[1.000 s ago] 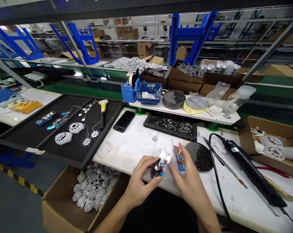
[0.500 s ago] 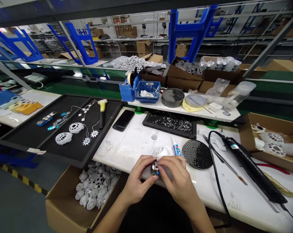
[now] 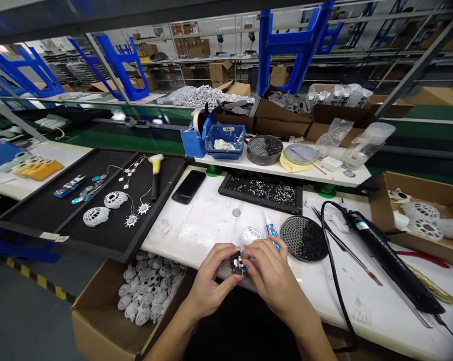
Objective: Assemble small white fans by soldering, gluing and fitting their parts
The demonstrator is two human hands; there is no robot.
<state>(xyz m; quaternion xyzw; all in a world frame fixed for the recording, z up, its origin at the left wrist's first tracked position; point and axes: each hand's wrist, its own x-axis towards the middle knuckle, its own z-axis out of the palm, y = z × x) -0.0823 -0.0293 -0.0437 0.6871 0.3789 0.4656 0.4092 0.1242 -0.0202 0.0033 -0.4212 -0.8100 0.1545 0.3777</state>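
Observation:
A small dark circuit board (image 3: pixel 236 263) with pale connectors is held up at the front edge of the bench. Thumb and fingers of my left hand (image 3: pixel 216 277) pinch its left side. The fingers of my right hand (image 3: pixel 267 269) press together at its right side, where a bit of blue shows; I cannot make out whether they grip the board or a small part on it. Just beyond my fingers lie a white perforated dome shell (image 3: pixel 253 233) and a blue-and-white glue tube (image 3: pixel 270 230). A round perforated dish of black pieces (image 3: pixel 304 238) sits right of them.
On the left a black tray (image 3: pixel 109 198) holds shells, wired boards and a hammer (image 3: pixel 155 175). A phone (image 3: pixel 189 186) lies beside it. A black electric screwdriver (image 3: pixel 392 265) with a looping cable spans the right side. An open carton of white parts (image 3: pixel 109 311) stands below left.
The board has turned slightly, showing more of its dark face. My hands stay together around it. The whole view has shifted a little.

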